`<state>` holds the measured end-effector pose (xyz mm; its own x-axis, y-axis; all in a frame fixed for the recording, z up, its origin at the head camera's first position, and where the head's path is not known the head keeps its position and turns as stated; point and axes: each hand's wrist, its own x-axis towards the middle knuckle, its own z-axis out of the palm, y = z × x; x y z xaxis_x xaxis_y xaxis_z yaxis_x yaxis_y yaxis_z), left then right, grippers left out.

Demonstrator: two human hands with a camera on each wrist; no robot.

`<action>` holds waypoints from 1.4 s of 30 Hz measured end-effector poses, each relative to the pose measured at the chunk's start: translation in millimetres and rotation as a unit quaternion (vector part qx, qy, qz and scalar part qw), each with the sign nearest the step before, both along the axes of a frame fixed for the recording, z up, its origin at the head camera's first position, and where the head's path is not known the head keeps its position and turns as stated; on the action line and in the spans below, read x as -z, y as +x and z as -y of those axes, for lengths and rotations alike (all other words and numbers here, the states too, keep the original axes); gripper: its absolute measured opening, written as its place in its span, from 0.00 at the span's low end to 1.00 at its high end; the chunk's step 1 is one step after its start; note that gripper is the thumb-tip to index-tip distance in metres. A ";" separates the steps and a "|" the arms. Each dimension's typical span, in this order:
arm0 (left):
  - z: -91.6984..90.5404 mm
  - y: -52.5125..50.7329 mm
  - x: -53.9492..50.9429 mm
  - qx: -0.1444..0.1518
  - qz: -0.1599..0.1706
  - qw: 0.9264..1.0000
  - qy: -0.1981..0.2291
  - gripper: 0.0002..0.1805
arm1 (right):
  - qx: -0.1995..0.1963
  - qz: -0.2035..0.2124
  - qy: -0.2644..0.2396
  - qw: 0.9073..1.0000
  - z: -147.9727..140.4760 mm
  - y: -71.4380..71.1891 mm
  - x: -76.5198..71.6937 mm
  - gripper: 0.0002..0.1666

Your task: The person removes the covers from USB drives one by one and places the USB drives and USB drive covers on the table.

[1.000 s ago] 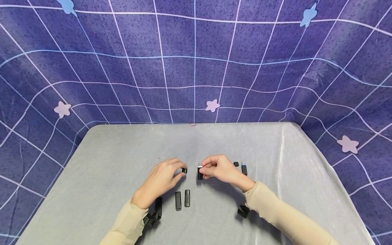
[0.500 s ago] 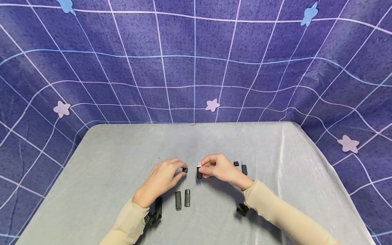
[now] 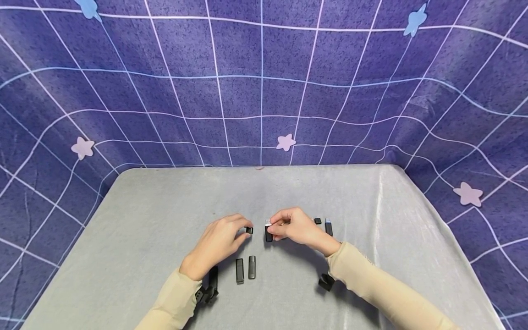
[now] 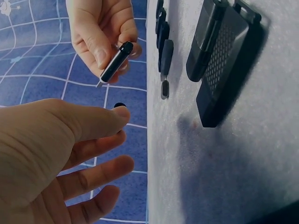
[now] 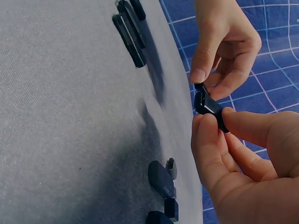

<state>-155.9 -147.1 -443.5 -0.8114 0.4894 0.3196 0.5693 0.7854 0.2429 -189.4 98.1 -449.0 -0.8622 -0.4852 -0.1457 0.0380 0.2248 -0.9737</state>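
In the head view, my left hand (image 3: 220,238) pinches a small black cap (image 3: 249,230) between thumb and forefinger. Just to its right, my right hand (image 3: 297,228) holds a black USB stick (image 3: 268,234) by its side, its bare metal plug pointing away from me. A short gap parts stick and cap. The left wrist view shows the held USB stick (image 4: 116,63) tilted, with only a bit of the cap (image 4: 120,105) showing past my left thumb. From the right wrist, the USB stick (image 5: 212,109) overlaps the cap, which is mostly hidden by fingers.
Two black USB sticks, one left (image 3: 240,270) and one right (image 3: 252,267), lie nearer me on the grey cloth (image 3: 185,192). Beyond my right wrist lie a USB stick with a blue plug (image 3: 328,227) and a loose black cap (image 3: 317,221). A purple gridded curtain (image 3: 243,101) surrounds the table.
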 end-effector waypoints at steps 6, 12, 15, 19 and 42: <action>-0.4 -0.2 1.7 -0.001 0.003 1.000 -0.001 0.10 | -0.002 -0.002 0.005 1.000 0.3 -1.5 3.4 0.11; -1.9 0.3 1.5 0.002 0.008 1.000 0.003 0.11 | -0.003 -0.004 0.008 1.000 -0.6 -2.6 5.1 0.11; -2.7 0.4 1.6 0.003 0.011 1.000 0.006 0.11 | 0.000 -0.002 0.010 1.000 -1.4 -2.6 3.6 0.11; -3.5 -0.3 2.0 0.002 0.012 1.000 0.004 0.11 | 0.005 -0.001 0.012 1.000 -2.5 -2.5 0.8 0.11; -5.4 -0.7 2.7 0.008 0.020 1.000 0.000 0.11 | 0.013 -0.013 0.005 1.000 -4.1 -2.6 -4.7 0.12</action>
<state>-156.6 -141.7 -446.1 -0.8160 0.5016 0.2873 0.5711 0.7764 0.2666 -192.0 102.2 -444.3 -0.8779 -0.4616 -0.1278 0.0186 0.2337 -0.9721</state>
